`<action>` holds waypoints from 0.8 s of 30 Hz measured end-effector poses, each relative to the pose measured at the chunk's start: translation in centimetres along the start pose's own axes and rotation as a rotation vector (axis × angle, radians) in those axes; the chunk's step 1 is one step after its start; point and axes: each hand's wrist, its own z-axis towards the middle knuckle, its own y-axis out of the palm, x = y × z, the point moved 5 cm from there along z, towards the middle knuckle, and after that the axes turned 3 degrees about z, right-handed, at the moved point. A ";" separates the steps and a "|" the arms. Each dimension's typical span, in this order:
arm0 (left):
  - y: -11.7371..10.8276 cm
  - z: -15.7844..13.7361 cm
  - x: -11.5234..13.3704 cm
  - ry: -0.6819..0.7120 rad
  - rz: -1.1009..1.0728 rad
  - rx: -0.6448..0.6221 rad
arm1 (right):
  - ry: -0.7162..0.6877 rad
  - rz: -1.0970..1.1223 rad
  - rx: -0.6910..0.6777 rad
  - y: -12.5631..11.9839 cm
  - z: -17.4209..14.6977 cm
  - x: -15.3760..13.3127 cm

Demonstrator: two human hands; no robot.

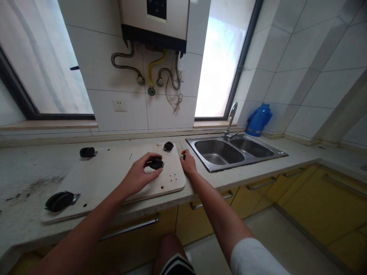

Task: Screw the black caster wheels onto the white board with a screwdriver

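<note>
A white board (106, 173) with rounded corners lies flat on the countertop. Black caster wheels sit on it: one at the near left (59, 201), one at the far left (87, 152) and one at the far right (168, 146). Between the thumb and fingers of my left hand (140, 173) is another black caster (156, 163), held over the board's right part. Small screw holes (173, 177) show in the near right corner. My right hand (188, 163), at the board's right edge, is closed round a screwdriver (181, 144) whose thin shaft points up and away.
A steel double sink (212, 168) with a faucet (230, 122) is set into the counter (169, 200) on the right. Behind it stands a blue jug-like container (259, 119). A water heater (155, 23) with hoses hangs on the tiled wall. Yellow cabinets (206, 217) with bar handles run below.
</note>
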 end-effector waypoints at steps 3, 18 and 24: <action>3.2 0.7 -1.6 -0.023 -0.004 -0.103 | 0.003 0.008 -0.007 0.1 0.0 0.1; 6.3 -0.8 -3.0 0.063 0.347 -0.131 | 0.027 0.027 -0.018 0.2 0.1 0.2; 6.6 -0.8 -3.4 0.041 0.189 -0.095 | 0.030 0.027 -0.018 0.2 0.1 0.1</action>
